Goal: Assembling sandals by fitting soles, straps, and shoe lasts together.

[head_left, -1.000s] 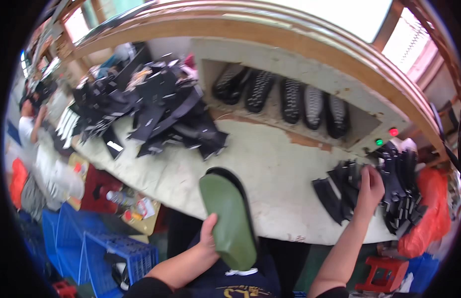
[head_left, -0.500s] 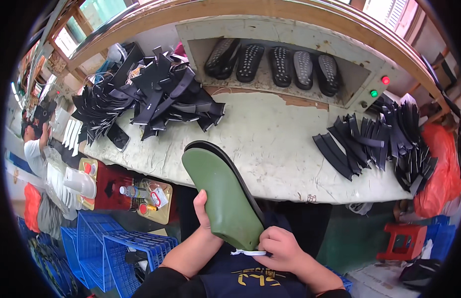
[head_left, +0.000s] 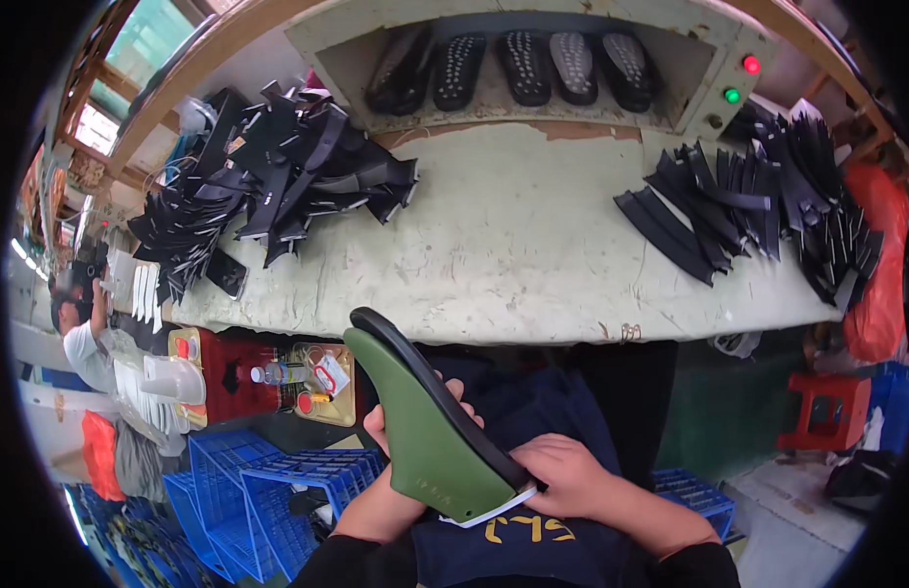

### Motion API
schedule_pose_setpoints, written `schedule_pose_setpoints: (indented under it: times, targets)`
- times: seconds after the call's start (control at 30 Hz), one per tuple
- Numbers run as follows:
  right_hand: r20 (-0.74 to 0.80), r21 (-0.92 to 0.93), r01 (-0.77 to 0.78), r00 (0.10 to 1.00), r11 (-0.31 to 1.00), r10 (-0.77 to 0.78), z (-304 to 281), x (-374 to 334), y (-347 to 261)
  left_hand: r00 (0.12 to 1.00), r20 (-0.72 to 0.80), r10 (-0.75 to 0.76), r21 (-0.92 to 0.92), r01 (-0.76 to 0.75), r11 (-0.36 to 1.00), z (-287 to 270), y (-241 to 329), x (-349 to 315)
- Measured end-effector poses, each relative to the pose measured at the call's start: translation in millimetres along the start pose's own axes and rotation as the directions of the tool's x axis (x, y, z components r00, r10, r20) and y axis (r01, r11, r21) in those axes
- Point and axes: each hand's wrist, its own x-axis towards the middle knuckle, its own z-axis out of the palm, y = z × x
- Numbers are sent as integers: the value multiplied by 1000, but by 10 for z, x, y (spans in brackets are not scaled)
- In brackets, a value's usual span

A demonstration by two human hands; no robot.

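A green shoe last (head_left: 415, 436) with a black sole (head_left: 437, 407) along one side is held in front of my body, toe end up and toward the table. My left hand (head_left: 375, 428) wraps round its middle, the thumb on the near left side and the fingertips over the sole's edge. At the heel end, my right hand (head_left: 562, 475) closes on the sole's lower corner. A white strip (head_left: 494, 510) runs along the heel edge beside those fingers. My right fingertips are partly hidden behind the heel.
The worktable (head_left: 513, 245) bears heaps of black strap pieces (head_left: 308, 176) at left and right. Black soles (head_left: 524, 69) lie inside a metal box (head_left: 739, 39) at the back. Blue crates (head_left: 268, 490), a red stool (head_left: 825, 410) and a tray (head_left: 332, 412) stand lower. A person works far left.
The last has tilted onto its side, showing more of the black sole, and moved slightly down and left. My left fingers now show over the sole. The view has shifted downward.
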Motion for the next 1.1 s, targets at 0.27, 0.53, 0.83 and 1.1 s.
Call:
schedule_pose_setpoints:
  times: [0.27,0.53,0.83,1.1]
  targets:
    - [207,267,299,911,916,-357,-44,38,311,931,284,-229,-181,287,941,-2,-279,-195]
    - [17,315,311,943,897,-333,-130,272,181,746,644,-170,-168,355,920,-2,-476,-116]
    - [-54,244,233,972,941,-227,-281,58,15,828,546,-129,-280,325,903,91,-470,-172]
    - [-624,-546,-202,746,813,-234,-1517,-279,95,962,265,-67,60,53,997,328,-56,-63]
